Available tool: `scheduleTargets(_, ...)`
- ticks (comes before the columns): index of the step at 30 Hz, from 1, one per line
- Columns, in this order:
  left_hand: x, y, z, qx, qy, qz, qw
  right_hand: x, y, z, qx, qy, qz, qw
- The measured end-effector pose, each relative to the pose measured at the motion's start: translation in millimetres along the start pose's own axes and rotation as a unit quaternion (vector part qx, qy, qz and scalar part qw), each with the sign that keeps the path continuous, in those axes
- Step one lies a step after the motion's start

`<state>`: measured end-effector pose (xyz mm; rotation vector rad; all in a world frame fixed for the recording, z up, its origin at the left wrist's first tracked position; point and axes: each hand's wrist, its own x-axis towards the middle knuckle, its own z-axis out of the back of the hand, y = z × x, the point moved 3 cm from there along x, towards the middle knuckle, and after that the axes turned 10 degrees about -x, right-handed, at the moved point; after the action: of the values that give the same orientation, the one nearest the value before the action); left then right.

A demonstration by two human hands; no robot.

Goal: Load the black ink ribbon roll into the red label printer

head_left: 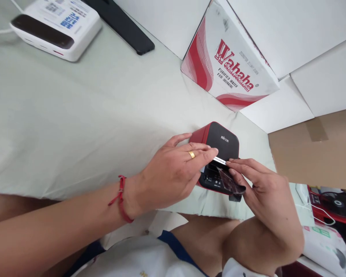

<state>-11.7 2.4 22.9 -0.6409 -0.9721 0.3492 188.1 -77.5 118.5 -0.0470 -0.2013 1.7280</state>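
Note:
A small boxy device with red sides and a black face (223,140) stands on the cloth-covered surface, light lettering on its face. Small ports or buttons show along its black lower part. My left hand (173,169), wearing a gold ring and a red cord bracelet, is closed over its left side, fingertips on the face beside a narrow white label strip (220,161). At the right edge my right hand (256,184) pinches a dark, shiny, film-like strip (232,182) that curls away from the device. My fingers partly cover the strip and the label.
A white carton with red waves (230,65) leans behind the device against white boxes (323,73). A white router-like box (57,27) and a long black object (123,29) lie at upper left. Brown cardboard (314,154) stands at right, above red-and-black equipment (337,204) and cables.

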Motion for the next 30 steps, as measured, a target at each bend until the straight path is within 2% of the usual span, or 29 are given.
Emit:
scheduleTargets(6,8.7,0.9,4.3,-0.026,0.013,0.036,0.999,1.5,-0.4,-0.1,-0.012,-0.005,0.002,1.000)
scheduleTargets(10,9.8,7.3,4.0,-0.134,0.007,0.075,0.988,1.8,-3.4,-2.8,0.003,-0.014,-0.020,1.000)
scheduleTargets(13,8.1,15.7,0.7,-0.257,-0.006,0.152,0.954,3.0,-6.4,-3.5,0.035,-0.021,-0.031,0.999)
scheduleTargets(15,6.7,21.0,-1.5,-0.301,-0.017,0.219,0.928,3.0,-7.0,-1.4,0.066,-0.026,-0.013,0.997)
scheduleTargets(20,5.2,28.3,-5.3,-0.362,-0.020,0.349,0.864,-1.4,1.5,8.7,0.122,0.009,0.114,0.986)
scheduleTargets(23,4.8,29.2,-8.4,-0.418,-0.007,0.390,0.821,-3.9,8.7,12.6,0.122,0.038,0.156,0.979)
scheduleTargets(26,3.4,30.4,-11.0,-0.442,0.001,0.423,0.791,-5.8,14.5,15.1,0.099,0.040,0.153,0.982)
scheduleTargets(30,3.4,30.7,-12.1,-0.460,0.000,0.407,0.789,-5.8,20.3,16.7,0.085,0.035,0.135,0.987)
